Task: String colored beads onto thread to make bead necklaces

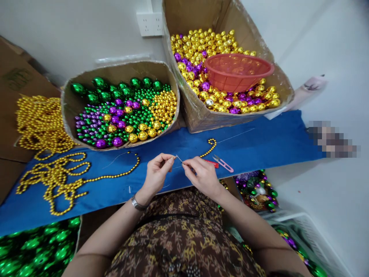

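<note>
My left hand (pixel 158 171) is closed in a pinch, thumb against forefinger; whatever lies between these fingertips is too small to make out. Facing it, my right hand (pixel 203 176) pinches a thin needle (pixel 179 159), whose far end reaches the left fingertips. Fine pale thread shows faintly on the blue cloth around the hands. Beyond the right hand lies a short string of gold beads (pixel 212 143) with thread trailing from it. Pink-handled thread snips (pixel 226 164) and a red object (pixel 212 164), partly covered by my right hand, rest beside it.
A long gold bead string (pixel 62 181) is heaped at left on the blue cloth (pixel 109 196). Behind stand a carton (pixel 69 115) of green, purple and gold beads and a taller carton (pixel 198 119) of gold and purple balls with a red basket (pixel 230 79). Green balls (pixel 34 246) sit below.
</note>
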`<action>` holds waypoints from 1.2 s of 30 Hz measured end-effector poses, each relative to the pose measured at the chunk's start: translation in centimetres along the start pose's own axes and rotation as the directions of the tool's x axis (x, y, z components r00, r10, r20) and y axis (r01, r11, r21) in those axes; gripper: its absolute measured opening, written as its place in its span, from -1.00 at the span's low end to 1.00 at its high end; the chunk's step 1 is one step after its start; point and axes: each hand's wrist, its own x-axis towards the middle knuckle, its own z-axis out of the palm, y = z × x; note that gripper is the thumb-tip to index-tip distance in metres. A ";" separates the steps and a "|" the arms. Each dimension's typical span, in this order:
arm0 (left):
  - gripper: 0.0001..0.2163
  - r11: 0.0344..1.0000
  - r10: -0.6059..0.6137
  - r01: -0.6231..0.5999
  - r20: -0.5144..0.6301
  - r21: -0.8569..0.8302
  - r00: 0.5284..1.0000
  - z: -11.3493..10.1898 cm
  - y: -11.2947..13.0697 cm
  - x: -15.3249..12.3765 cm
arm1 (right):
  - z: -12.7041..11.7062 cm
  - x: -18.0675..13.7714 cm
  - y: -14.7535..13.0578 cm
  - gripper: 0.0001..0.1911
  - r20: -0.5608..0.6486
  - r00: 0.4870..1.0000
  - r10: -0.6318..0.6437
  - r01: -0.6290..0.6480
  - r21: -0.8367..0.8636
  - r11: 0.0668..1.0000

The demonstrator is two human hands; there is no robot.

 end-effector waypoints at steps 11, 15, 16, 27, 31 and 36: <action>-0.77 0.993 -0.094 0.094 0.010 -0.076 0.996 0.2 0.0 0.1 | 0.3 0.1 -0.3 -0.79 0.044 0.999 -0.008 0.011 -0.054 0.999; -0.74 0.975 -0.172 0.174 0.022 -0.139 0.985 0.4 0.5 0.3 | 0.4 0.3 -0.2 -0.78 0.106 0.994 -0.028 0.031 -0.021 0.999; -0.74 0.969 -0.192 0.193 0.019 -0.154 0.981 0.5 0.7 0.4 | 0.4 0.3 -0.1 -0.80 0.125 0.992 -0.027 0.024 0.020 1.000; -0.71 0.792 -0.391 0.315 -0.038 -0.523 0.920 1.8 1.6 1.8 | 2.9 0.7 0.5 -0.69 -0.003 0.979 -0.206 0.197 0.312 0.930; -0.74 0.802 -0.388 0.291 -0.085 -0.522 0.918 1.7 0.7 2.2 | 3.6 1.3 0.7 -0.69 -0.037 0.945 -0.324 0.326 0.168 0.930; -0.74 0.986 -0.121 0.093 -0.210 -0.136 0.970 -0.7 -1.3 3.0 | -0.1 4.1 2.3 -0.70 -0.120 0.985 0.123 -0.066 0.399 0.914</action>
